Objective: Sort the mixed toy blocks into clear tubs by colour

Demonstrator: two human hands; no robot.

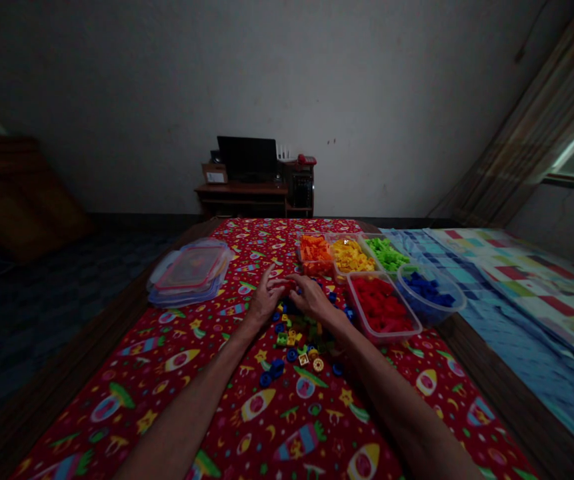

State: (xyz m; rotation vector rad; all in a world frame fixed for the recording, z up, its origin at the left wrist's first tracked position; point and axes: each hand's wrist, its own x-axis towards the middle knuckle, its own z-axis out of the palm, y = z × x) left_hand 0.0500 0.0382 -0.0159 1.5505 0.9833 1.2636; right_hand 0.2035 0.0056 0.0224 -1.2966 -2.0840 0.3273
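Note:
My left hand (pixel 265 297) and my right hand (pixel 309 295) meet over a pile of plastic toy bricks in the middle of the table. Between their fingertips is a small red toy brick (pixel 289 285), partly covered. The left thumb side touches it while another left finger points up and away. My right fingers and thumb close round its other side. Beneath and before the hands lie loose yellow bricks (pixel 293 338), a green brick (pixel 281 339), blue wheel-like pieces (pixel 265 379) and a round cream piece (pixel 318 365). My right wrist hides some of the pile.
To the right stand tubs of orange (pixel 315 249), yellow (pixel 351 256), green (pixel 385 254), red (pixel 381 305) and blue bricks (pixel 425 288). Stacked plastic lids (pixel 191 267) lie left on the red patterned tablecloth (pixel 177 400). A bed (pixel 511 287) adjoins the right; a desk with a monitor (pixel 247 157) stands behind.

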